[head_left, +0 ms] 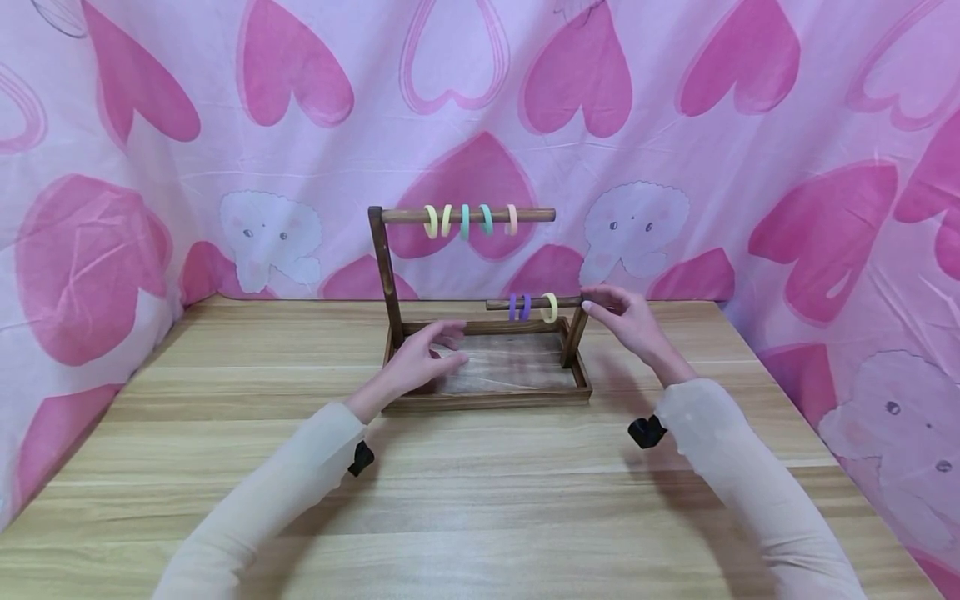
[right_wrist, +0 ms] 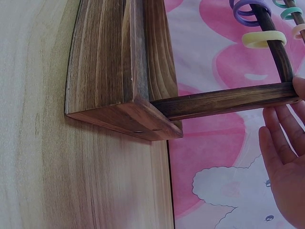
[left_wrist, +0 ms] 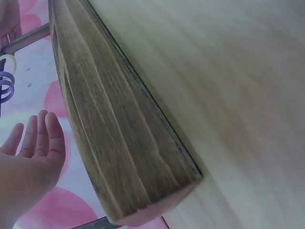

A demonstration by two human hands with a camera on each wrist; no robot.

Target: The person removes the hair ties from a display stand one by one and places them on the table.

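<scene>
A dark wooden rack (head_left: 487, 399) stands on the table, with a tray base, a tall arm and a short arm. My right hand (head_left: 626, 321) is at the top of the short post (head_left: 575, 335), thumb at its end and fingertips along its outer side. In the right wrist view that hand (right_wrist: 288, 176) pinches the post's end. My left hand (head_left: 420, 358) hovers over the tray's left part, fingers loosely spread, holding nothing. Two purple rings (head_left: 525, 307) and a yellow ring (head_left: 550, 308) hang on the short arm.
Several yellow, green and pink rings (head_left: 465, 222) hang along the tall upper bar (head_left: 536, 215). Behind the wooden table (head_left: 480, 500) is a pink curtain (head_left: 480, 50) with hearts, which also runs along both sides.
</scene>
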